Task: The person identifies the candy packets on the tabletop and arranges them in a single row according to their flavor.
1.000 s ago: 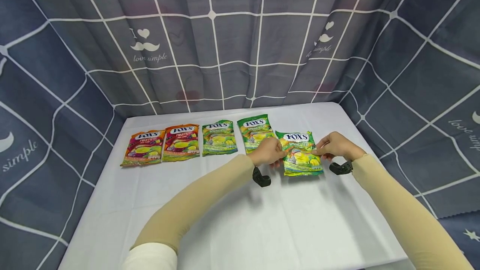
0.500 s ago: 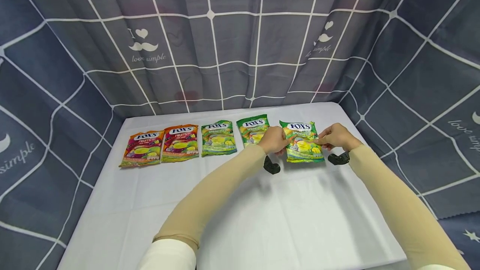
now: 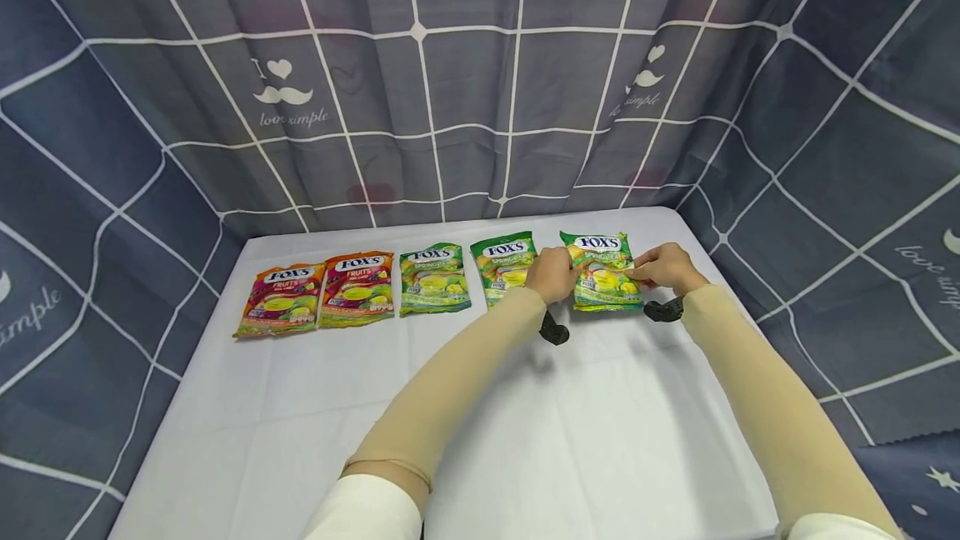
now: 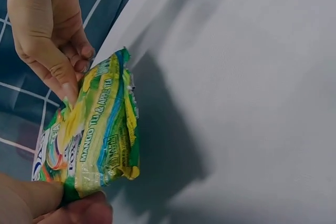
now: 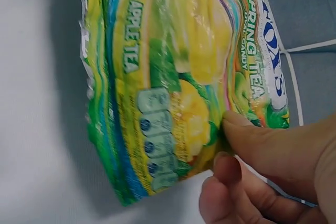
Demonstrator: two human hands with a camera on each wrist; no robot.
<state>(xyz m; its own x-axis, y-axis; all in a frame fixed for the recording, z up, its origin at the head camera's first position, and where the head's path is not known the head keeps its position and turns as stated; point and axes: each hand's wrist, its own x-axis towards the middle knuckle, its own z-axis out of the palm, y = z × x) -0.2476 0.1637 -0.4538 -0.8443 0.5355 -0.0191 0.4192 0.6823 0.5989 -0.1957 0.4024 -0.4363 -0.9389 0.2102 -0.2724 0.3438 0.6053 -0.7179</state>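
Observation:
A green and yellow Fox's Spring Tea candy bag (image 3: pixel 603 276) is held by both hands at the right end of a row of bags. My left hand (image 3: pixel 553 275) pinches its left edge, thumb on the printed front in the left wrist view. The right hand (image 3: pixel 670 268) pinches the opposite edge, thumb (image 5: pixel 252 140) on the front and fingers behind. In the left wrist view the bag (image 4: pixel 86 129) is tilted, its lower edge above the cloth and casting a shadow. Close left of my left hand lies another Spring Tea bag (image 3: pixel 501 261), partly hidden by that hand.
Farther left on the white-covered table (image 3: pixel 315 415) lie a third Spring Tea bag (image 3: pixel 433 280) and two red-orange Fox's Fruits bags, one (image 3: pixel 357 290) beside the other (image 3: pixel 281 301). A grey-blue checked curtain (image 3: pixel 465 107) encloses the back and sides.
Both hands have carried the held Spring Tea bag away from me, toward the back of the table, level with the row. The other bags stay in place on the table.

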